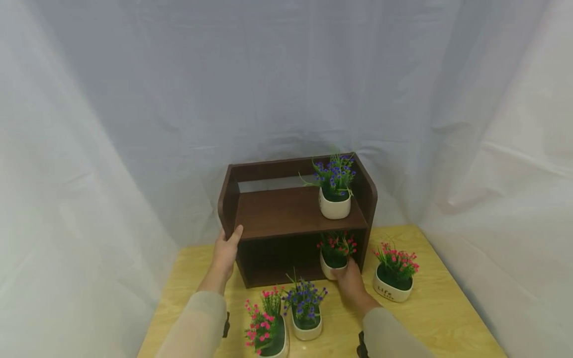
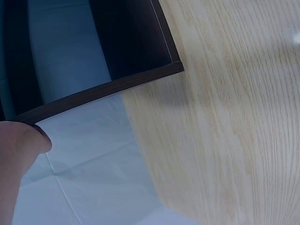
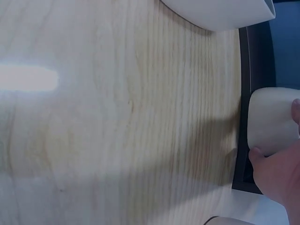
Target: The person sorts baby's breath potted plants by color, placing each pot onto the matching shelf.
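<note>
A dark brown two-tier wooden shelf (image 1: 279, 211) stands on the table in the head view. My left hand (image 1: 225, 253) grips its left side panel, with the thumb over the front edge. In the lower tier, at the right end, my right hand (image 1: 351, 286) holds a white pot of red artificial flowers (image 1: 330, 268). The right wrist view shows thumb and a finger against that white pot (image 3: 269, 119), just inside the shelf's front edge. Directly above, a white pot of purple flowers (image 1: 334, 206) sits on the upper tier's right side.
On the yellow wood-grain table (image 1: 440, 298), a potted pink-red plant (image 1: 394, 286) stands right of the shelf. In front of the shelf are a purple-flowered pot (image 1: 306, 323) and a pink-flowered pot (image 1: 273, 335). White sheeting (image 1: 286, 89) hangs behind and on both sides.
</note>
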Available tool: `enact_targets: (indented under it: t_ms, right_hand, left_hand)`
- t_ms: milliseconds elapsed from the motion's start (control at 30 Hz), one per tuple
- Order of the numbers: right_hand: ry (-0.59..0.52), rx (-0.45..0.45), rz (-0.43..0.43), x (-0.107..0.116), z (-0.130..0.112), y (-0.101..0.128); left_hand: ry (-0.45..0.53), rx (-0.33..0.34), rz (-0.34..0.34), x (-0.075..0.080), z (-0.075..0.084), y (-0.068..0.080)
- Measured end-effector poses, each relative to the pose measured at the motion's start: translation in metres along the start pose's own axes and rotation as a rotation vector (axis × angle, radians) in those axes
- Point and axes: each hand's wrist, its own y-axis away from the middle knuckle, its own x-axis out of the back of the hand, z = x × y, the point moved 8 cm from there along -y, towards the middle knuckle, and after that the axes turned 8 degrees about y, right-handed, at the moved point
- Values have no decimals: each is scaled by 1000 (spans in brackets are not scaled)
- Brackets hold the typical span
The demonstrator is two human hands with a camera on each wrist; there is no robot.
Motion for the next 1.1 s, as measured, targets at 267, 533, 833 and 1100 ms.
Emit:
enact_targets:
  t_ms: [267,533,833,1100]
  right_hand:
    - [71,-1,44,-2,2,-14]
    - [100,-24,4,-2,-1,-20]
    - [165,-67,-21,2,-7,-24]
    - [202,-76,-31,-3,2,-30]
  left_hand:
    - [22,2,-2,1,-1,1]
    - [20,-12,3,2,1,2]
    - [14,-20,-2,1,4,2]
    - [18,-28,-7,0,5,5]
